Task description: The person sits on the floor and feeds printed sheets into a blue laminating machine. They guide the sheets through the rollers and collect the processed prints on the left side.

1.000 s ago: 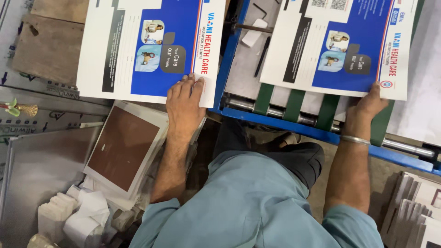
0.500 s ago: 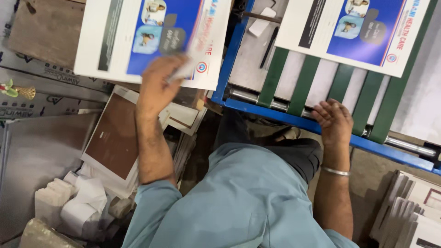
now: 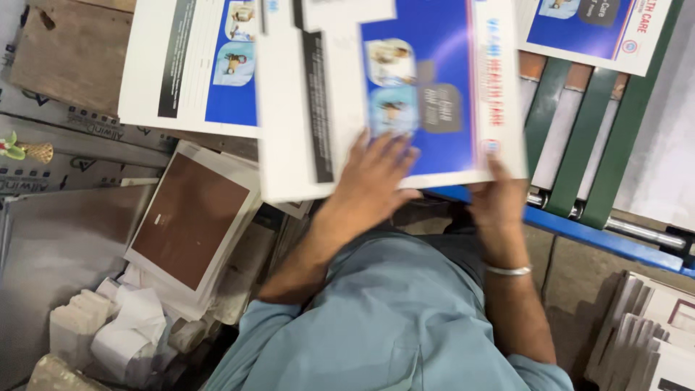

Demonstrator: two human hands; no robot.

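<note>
**Both hands on a printed sheet at frame centre**

A large printed sheet point(image 3: 405, 94), white with a blue panel and small photos, fills the upper centre of the frame, blurred and slightly tilted. The left hand point(image 3: 376, 177) lies spread flat on its lower edge, fingers splayed over the blue panel; this is a pressing grip, not a clenched one. The right hand point(image 3: 499, 199) pinches the sheet's lower right corner, thumb on the face. A metal bangle point(image 3: 508, 270) circles that wrist.

Behind the sheet, at upper left, a stack of similar sheets point(image 3: 188, 72) rests on a wooden worktop point(image 3: 58, 58). Another sheet of the same print point(image 3: 601, 32) lies at upper right on green belts point(image 3: 608, 145) above a blue machine rail point(image 3: 579, 232).

At lower left sits a brown-faced board point(image 3: 192, 217) in a white border, with crumpled white scraps point(image 3: 123, 333) just below it. Pale folded cartons point(image 3: 644, 340) stand at lower right.
</note>
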